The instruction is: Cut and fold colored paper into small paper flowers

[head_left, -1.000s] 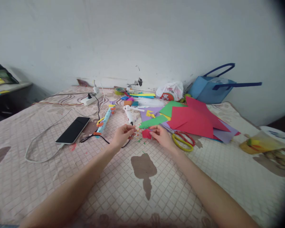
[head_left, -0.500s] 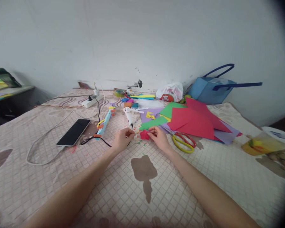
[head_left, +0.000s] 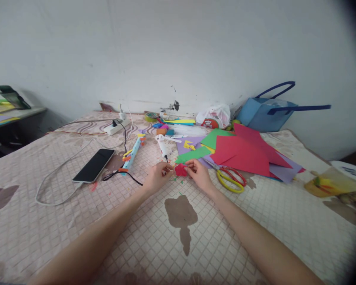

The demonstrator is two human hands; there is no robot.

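A small red paper flower (head_left: 180, 170) is pinched by its right edge between the thumb and fingers of my right hand (head_left: 199, 173). My left hand (head_left: 158, 177) is closed in a pinch at the flower's left edge; anything between its fingertips is too small to make out. Just beyond my left hand lies a white glue gun (head_left: 163, 148), its black cord running toward that hand. To the right of my right hand rest scissors (head_left: 230, 183) with yellow and red handles. A green paper piece (head_left: 192, 154) lies just behind the flower.
Red paper sheets (head_left: 240, 152) lie piled at the right. At the left are a phone (head_left: 94, 165) on a cable, a light blue decorated strip (head_left: 133, 155) and a power strip (head_left: 115, 127). A blue bag (head_left: 265, 114) and a plastic container (head_left: 323, 184) stand farther right.
My left hand has come slightly right to the flower's edge, its fingers now pinched closer. The flower, in my right hand, has turned more face-on. The view has shifted slightly.
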